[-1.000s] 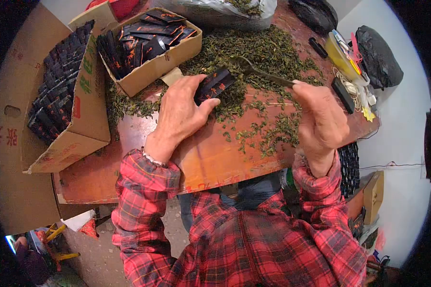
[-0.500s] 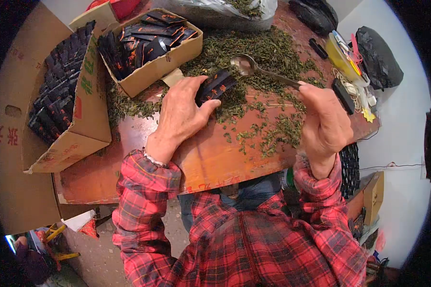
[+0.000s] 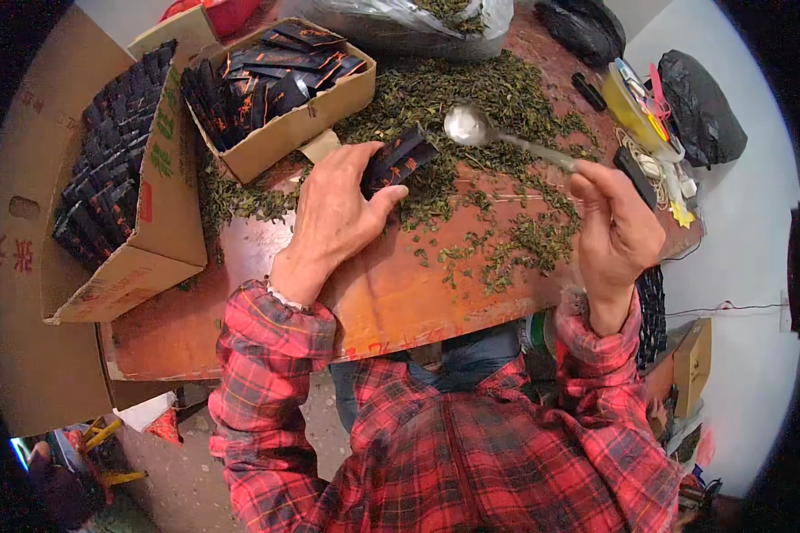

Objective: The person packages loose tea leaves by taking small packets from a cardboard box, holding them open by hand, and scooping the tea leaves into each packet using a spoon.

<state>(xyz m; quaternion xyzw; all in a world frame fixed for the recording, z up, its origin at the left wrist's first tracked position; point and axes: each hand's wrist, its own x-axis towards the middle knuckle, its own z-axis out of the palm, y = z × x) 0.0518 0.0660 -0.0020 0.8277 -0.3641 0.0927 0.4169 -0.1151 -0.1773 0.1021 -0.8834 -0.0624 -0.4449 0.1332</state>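
Between the thumb and fingers of my left hand (image 3: 331, 209) is a black packet (image 3: 400, 162) with orange lettering, tilted over the table with its top end toward the leaves. My right hand (image 3: 620, 218) pinches the handle end of a metal spoon (image 3: 468, 126). The bowl of the spoon hangs just right of the packet, over a heap of dried green tea leaves (image 3: 507, 89), and looks empty. Loose leaves lie scattered on the reddish wooden table (image 3: 391, 302) below both hands.
A small cardboard box (image 3: 293, 124) of black packets stands behind my left hand. Farther left is a bigger carton (image 3: 142, 266) packed with similar packets. A clear plastic bag (image 3: 391, 35) with leaves sits at the back. At right are a yellow container (image 3: 631, 107) and black bags (image 3: 702, 107).
My right hand has moved a little to the right with the spoon, carrying its bowl away from the packet's mouth. My left hand and the packet have stayed nearly still.
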